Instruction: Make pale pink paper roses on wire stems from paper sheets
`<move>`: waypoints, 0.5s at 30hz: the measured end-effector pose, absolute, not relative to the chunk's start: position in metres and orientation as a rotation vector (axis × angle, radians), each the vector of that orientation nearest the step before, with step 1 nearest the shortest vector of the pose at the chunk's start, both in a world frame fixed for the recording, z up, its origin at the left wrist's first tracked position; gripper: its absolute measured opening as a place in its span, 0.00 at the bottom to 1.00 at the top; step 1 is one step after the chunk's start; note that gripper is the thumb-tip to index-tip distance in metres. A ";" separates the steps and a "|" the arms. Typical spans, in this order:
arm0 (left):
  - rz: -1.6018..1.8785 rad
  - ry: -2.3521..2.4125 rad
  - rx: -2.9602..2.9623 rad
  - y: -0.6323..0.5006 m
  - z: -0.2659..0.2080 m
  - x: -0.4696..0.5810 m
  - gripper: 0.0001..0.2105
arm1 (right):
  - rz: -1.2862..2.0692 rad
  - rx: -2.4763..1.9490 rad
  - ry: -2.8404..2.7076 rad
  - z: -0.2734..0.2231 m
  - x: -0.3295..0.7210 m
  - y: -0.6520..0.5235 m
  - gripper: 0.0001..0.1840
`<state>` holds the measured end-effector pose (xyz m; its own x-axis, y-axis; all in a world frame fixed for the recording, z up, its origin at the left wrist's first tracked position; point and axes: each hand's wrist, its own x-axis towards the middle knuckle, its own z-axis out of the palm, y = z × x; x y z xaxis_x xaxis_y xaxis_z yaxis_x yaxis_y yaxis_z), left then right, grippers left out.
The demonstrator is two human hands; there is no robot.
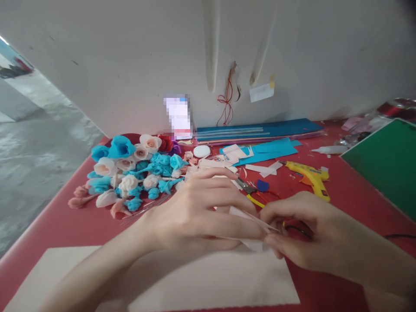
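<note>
My left hand (201, 212) reaches in over the table with its fingers bent around folded pale pink paper (242, 212). My right hand (302, 234) pinches the right end of that paper between thumb and fingers, and the two hands almost meet there. Part of the paper is hidden behind my left fingers. Beneath my hands lies a large pale sheet (211, 281). Just beyond them rest pliers (250, 189) with red and yellow handles, partly covered by my hands.
Blue, white and pink paper flowers (130, 173) are heaped at the left. A yellow glue gun (308, 175) lies at the right, near a green board (386, 160). Blue paper (269, 151) and pale scraps are farther back. A phone (178, 117) leans against the grey panel (146, 65).
</note>
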<state>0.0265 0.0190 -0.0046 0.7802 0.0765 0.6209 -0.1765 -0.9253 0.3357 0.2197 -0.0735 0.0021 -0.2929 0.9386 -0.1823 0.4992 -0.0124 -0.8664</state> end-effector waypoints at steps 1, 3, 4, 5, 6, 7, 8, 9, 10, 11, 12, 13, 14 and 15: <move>0.930 -0.081 2.600 0.020 -0.004 0.026 0.08 | 1.262 -1.507 -1.793 0.004 0.219 -0.073 0.08; 0.941 -0.102 2.620 0.021 -0.005 0.026 0.08 | 1.288 -1.546 -1.744 0.007 0.219 -0.073 0.08; 0.945 -0.116 2.629 0.022 -0.005 0.026 0.07 | 1.301 -1.563 -1.716 0.009 0.218 -0.073 0.07; 0.949 -0.126 2.634 0.022 -0.005 0.026 0.07 | 1.315 -1.575 -1.702 0.009 0.218 -0.073 0.07; 0.948 -0.129 2.638 0.023 -0.006 0.026 0.06 | 1.331 -1.587 -1.695 0.009 0.217 -0.072 0.06; 0.945 -0.124 2.640 0.024 -0.006 0.026 0.06 | 1.342 -1.596 -1.692 0.009 0.217 -0.072 0.06; 0.943 -0.125 2.643 0.024 -0.006 0.026 0.06 | 1.351 -1.597 -1.695 0.008 0.216 -0.071 0.06; 0.945 -0.127 2.641 0.025 -0.006 0.027 0.06 | 1.359 -1.592 -1.697 0.008 0.216 -0.071 0.06; 0.955 -0.131 2.634 0.025 -0.005 0.027 0.06 | 1.375 -1.577 -1.697 0.007 0.216 -0.070 0.06; 0.968 -0.139 2.625 0.025 -0.005 0.027 0.06 | 1.401 -1.550 -1.687 0.008 0.216 -0.069 0.07; 0.980 -0.141 2.619 0.026 -0.003 0.028 0.06 | 1.426 -1.520 -1.676 0.009 0.218 -0.068 0.07; 0.996 -0.138 2.616 0.027 -0.002 0.028 0.05 | 1.423 -1.500 -1.672 0.010 0.221 -0.068 0.08; 1.017 -0.124 2.619 0.027 0.000 0.027 0.05 | 1.376 -1.504 -1.670 0.011 0.225 -0.068 0.09; 1.039 -0.107 2.627 0.028 0.002 0.027 0.04 | 1.274 -1.546 -1.668 0.012 0.233 -0.069 0.12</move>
